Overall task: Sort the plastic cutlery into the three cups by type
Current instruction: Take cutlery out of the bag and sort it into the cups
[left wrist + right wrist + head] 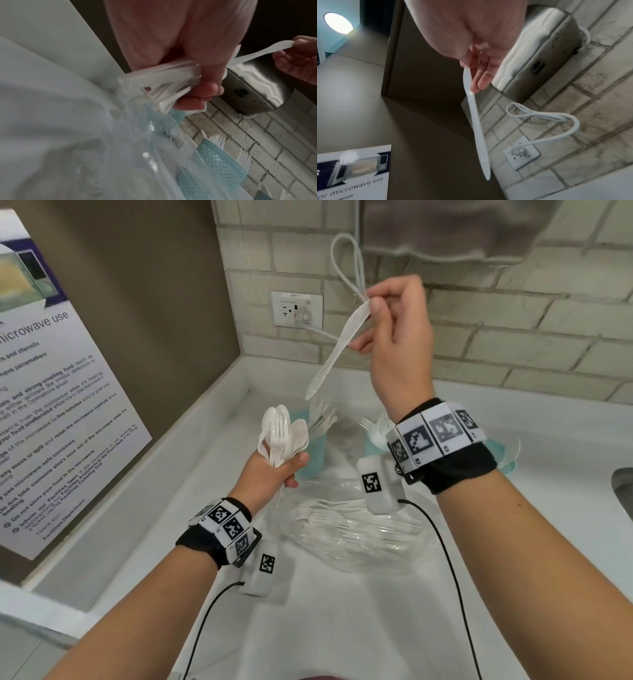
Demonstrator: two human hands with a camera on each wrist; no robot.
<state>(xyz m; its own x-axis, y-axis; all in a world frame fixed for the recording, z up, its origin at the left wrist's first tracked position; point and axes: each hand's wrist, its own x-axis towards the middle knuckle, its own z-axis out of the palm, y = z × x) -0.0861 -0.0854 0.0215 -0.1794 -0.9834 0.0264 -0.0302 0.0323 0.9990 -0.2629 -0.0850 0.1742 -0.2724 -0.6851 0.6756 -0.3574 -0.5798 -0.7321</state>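
Both hands (394,337) full: knife (337,352), bundle (282,436)

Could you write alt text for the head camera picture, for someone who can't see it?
A right hand pinches one white plastic knife by its handle above blue mesh cups, while the left hand grips a bunch of spoons and forks.

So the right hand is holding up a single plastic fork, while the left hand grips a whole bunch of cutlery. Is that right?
Not quite. The piece pinched in the right hand is a knife, not a fork: the right wrist view shows one long, flat blade with no prongs. The rest holds: the left hand grips a bunch of cutlery, as the head view shows.
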